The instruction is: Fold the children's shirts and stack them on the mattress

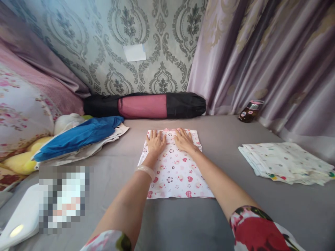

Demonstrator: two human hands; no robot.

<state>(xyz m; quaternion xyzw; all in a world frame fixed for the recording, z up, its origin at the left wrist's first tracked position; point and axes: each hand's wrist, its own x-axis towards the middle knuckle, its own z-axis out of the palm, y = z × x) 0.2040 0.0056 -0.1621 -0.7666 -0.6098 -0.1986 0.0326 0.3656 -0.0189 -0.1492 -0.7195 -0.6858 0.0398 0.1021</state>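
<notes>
A white cloth garment (174, 177) printed with red hearts and small flowers lies flattened on the grey bed sheet, folded into a rough rectangle. A bit of pink trim (170, 129) shows along its far edge. My left hand (156, 142) rests palm down on the far left part of the cloth, fingers spread. On the far right part lies my right hand (184, 140), also flat with its fingers stretched out. Neither hand grips anything. The cloth under both palms is hidden.
Blue and white clothes (81, 137) lie at the left beside a yellow plush toy (19, 158). Folded patterned cloths (288, 162) are at the right, a dark bottle (250, 111) behind them. A black and pink rolled bag (143, 105) lies along the wall. A white device (27, 212) sits front left.
</notes>
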